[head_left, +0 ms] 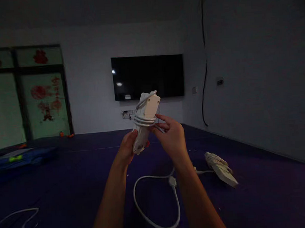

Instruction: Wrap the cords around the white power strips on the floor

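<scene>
Strip [146, 128] of white plastic, a socket strip, is held up in front of me at about chest height, tilted with its top end to the right, before the dark TV [147, 76] on the far wall. Its own cord [144, 121] is wound around its middle in several tight turns, and one strand goes slanting over the top end.

My left hand [127, 148] grips the lower end of the strip, fingers closed around it from behind and thumb on the near side. My right hand [173, 138] is at the right edge of the turns. Its fingers [165, 122] are close together and bent, and the tips pinch the cord where it leaves the turns.

Below my hands, on the purple floor [69, 188], a white loop [155, 200] of thick cable lies open, with a plug [172, 181] on it. A second strip [220, 168] lies to the right of my right forearm, and a thin white piece runs from it toward the loop; I cannot tell if they are joined. One more wire [21, 218] lies at the lower left.

Under the TV a small rack [128, 113] hangs on the wall; what is in it is too small to tell. A black cable [205, 73] hangs down the right wall, and a window [24, 97] with red paper shapes is at the left.
</scene>
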Demonstrator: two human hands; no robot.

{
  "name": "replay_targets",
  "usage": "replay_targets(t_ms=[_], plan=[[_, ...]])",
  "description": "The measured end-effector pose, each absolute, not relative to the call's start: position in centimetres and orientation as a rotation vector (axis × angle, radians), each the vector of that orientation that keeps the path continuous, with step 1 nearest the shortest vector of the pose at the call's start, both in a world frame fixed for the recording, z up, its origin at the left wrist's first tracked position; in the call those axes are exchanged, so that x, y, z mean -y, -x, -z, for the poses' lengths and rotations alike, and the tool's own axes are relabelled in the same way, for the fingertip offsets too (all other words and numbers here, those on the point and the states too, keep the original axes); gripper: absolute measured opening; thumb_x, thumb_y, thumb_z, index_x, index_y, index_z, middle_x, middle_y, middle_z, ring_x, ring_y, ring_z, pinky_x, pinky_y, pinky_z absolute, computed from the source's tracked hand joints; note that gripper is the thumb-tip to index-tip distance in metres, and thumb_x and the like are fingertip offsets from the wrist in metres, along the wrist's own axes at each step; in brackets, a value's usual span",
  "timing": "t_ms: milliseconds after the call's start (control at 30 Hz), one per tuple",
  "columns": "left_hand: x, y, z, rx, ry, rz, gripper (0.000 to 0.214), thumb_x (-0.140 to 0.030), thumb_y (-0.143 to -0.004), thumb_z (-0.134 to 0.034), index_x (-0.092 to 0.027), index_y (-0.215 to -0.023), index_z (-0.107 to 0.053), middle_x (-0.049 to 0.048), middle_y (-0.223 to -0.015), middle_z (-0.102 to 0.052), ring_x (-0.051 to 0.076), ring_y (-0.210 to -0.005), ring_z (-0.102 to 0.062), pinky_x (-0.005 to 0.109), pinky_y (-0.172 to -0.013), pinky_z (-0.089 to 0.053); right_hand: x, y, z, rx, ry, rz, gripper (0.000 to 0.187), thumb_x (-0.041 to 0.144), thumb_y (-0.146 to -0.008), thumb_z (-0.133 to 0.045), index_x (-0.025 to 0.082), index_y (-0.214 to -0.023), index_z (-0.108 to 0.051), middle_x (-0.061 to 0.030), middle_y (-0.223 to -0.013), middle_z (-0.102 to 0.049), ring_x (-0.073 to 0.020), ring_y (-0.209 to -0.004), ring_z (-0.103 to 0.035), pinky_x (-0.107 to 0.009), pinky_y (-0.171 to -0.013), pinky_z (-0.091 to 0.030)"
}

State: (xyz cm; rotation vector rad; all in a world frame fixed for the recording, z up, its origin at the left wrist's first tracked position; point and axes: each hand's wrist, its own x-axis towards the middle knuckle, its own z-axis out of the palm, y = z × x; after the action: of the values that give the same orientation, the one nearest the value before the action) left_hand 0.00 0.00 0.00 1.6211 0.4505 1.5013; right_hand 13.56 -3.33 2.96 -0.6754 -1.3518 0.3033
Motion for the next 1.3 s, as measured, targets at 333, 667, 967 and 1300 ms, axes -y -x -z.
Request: replay_targets(t_ms=[333, 667, 967, 1300], plan=[[0.3, -1.3, -0.4, -0.564, -1.615, -1.679, 0.052, -0.063, -0.066, -0.06, -0.013, -0.082, -0.064, 0.0028, -0.059, -0.064, 0.013, -0.051, -0.058, 0.021, -0.048, -0.041, 3.3, -14.1, -2.8, 1.435, 0.625, -0.345, 0.064, 0.019, -0.069, -0.063, 0.014, -0.13, -0.045, -0.0095, -0.088, -0.072, -0.0218, -0.082, -0.067, -0.034, -0.071, -0.053], [-1.3, -0.9, 0.3, -0.791, -1.65, -1.842, 0.053, -0.06, -0.065, -0.062, -0.013, -0.091, -0.064, 0.0003, -0.059, -0.061, 0.013, -0.05, -0.056, 0.022, -0.05, -0.041, 2.4, -14.4, -2.3, 1.479, 0.839, -0.135, 0.06, 0.014, -0.07, -0.056, 0.017, -0.129, -0.046, -0.0054, -0.072, -0.071, -0.0142, -0.048, -0.055, -0.028, -0.051, -0.042], [-3.2, 0.4, 1.0, -1.153, -1.861, -2.141, 0.05, -0.052, -0.067, -0.064, -0.014, -0.1, -0.061, 0.0084, -0.093, -0.063, 0.021, -0.084, -0.06, 0.033, -0.075, -0.045, 2.3, -13.6, -2.0, 1.541, 0.843, -0.117, 0.058, 0.011, -0.068, -0.054, 0.019, -0.125, -0.049, -0.0036, -0.069, -0.07, -0.0147, -0.051, -0.056, -0.027, -0.054, -0.041], [-2.1, 0.0, 0.7, -1.301, -2.059, -2.361, 0.044, -0.046, -0.07, -0.066, -0.015, -0.099, -0.056, 0.0076, -0.094, -0.057, 0.022, -0.088, -0.057, 0.034, -0.077, -0.045, 2.5, -12.5, -2.0, 1.496, 0.856, -0.11, 0.053, 0.02, -0.069, -0.06, 0.018, -0.121, -0.053, -0.0082, -0.078, -0.072, -0.0213, -0.068, -0.066, -0.033, -0.065, -0.047]])
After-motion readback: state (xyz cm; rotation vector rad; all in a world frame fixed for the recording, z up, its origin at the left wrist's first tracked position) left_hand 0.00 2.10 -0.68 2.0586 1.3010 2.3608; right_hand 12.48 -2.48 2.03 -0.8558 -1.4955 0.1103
